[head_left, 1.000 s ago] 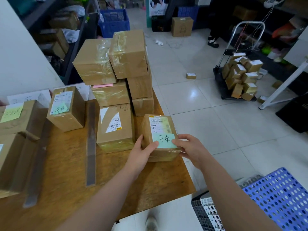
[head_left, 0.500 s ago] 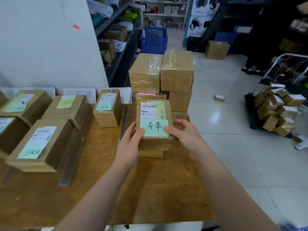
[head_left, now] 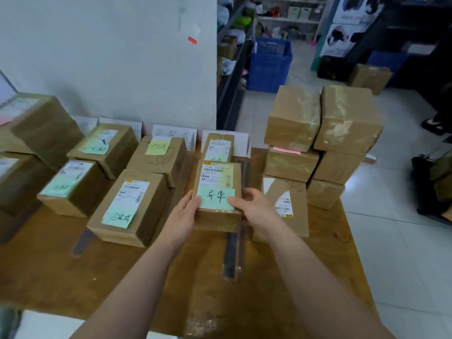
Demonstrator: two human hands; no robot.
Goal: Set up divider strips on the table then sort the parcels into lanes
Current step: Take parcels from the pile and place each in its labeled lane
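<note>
A small brown parcel (head_left: 217, 192) with a white shipping label and a green handwritten note is held over the wooden table (head_left: 256, 302). My left hand (head_left: 182, 216) grips its left side and my right hand (head_left: 254, 211) grips its right side. It hovers just in front of another labelled parcel (head_left: 219, 148) at the back. A grey divider strip (head_left: 232, 255) lies on the table under and in front of the held parcel. A second strip (head_left: 83, 241) shows to the left, partly hidden by a parcel (head_left: 129, 206) with a green note.
Several labelled parcels (head_left: 75, 184) lie in rows on the left. A stack of taped boxes (head_left: 320, 143) stands at the table's right end. White paper signs (head_left: 176, 132) lean against the wall. A blue crate (head_left: 269, 64) and shelves stand beyond on the tiled floor.
The parcel in both hands has moved left from the table's right edge, past the box stack, to the lane in front of the rear labelled parcel. The view has swung left.
</note>
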